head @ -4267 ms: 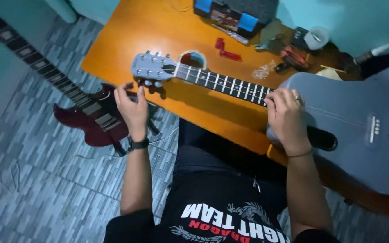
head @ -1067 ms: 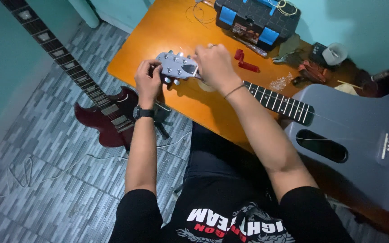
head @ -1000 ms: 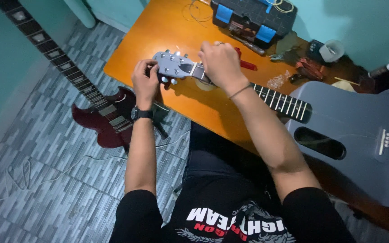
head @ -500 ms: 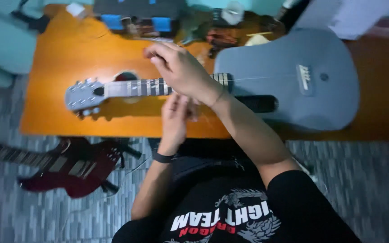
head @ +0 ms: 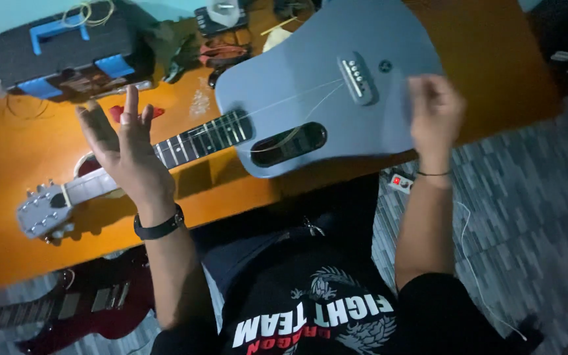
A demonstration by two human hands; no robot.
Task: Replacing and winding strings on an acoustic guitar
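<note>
Hands have let go of the guitar neck and lifted up; left hand (head: 125,148) spreads wide, holding nothing; right hand (head: 434,113) is blurry and curled, grip unclear; grey guitar (head: 310,98) lies along the table's (head: 8,164) near edge, a string (head: 300,95) hanging loose.

The right hand (head: 434,112) is smeared by motion blur, so whether its fingers (head: 428,89) grip anything cannot be told. The left hand (head: 123,154) covers part of the grey guitar's neck (head: 192,141). The red guitar (head: 67,306) runs off the left edge. Small items near the toolbox (head: 60,49) are too dim to identify.
</note>
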